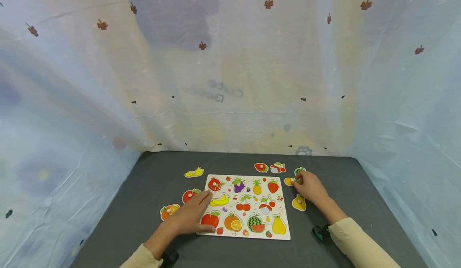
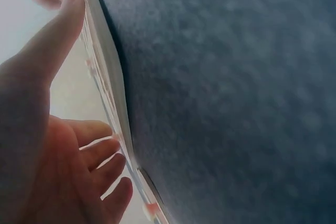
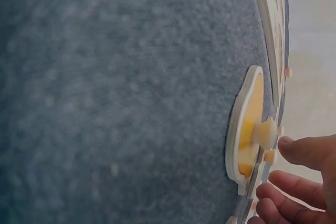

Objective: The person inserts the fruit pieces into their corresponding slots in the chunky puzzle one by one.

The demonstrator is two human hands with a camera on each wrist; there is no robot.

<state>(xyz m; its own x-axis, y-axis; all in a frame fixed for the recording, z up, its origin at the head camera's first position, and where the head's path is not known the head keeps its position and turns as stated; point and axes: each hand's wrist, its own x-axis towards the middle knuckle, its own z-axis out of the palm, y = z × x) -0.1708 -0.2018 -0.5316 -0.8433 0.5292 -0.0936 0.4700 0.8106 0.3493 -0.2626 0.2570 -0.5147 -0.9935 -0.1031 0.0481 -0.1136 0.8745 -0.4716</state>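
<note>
A white fruit puzzle board [image 1: 248, 233] lies on the dark table. My left hand [image 1: 192, 214] rests on its left edge, fingers straight and spread, partly covering the printed fruits there. Grape [image 1: 238, 185] and pomegranate [image 1: 215, 185] pieces with knobs sit in the board's top row. Right of the board, my right hand [image 1: 311, 188] has its fingertips at a pineapple piece [image 1: 289, 181], partly hidden by them. In the right wrist view, thumb and forefinger stand slightly apart beside a small knob [image 3: 270, 157]. A pear piece [image 3: 251, 124] lies just nearer than that hand.
Behind the board lie strawberry [image 1: 261, 167] and cherry [image 1: 278, 168] pieces, with a watermelon piece [image 1: 299, 171] beyond my right hand. Banana [image 1: 194, 172], apple [image 1: 189, 196] and orange [image 1: 169, 211] pieces lie on the left. A patterned curtain [image 1: 230, 80] encloses the table's back and sides.
</note>
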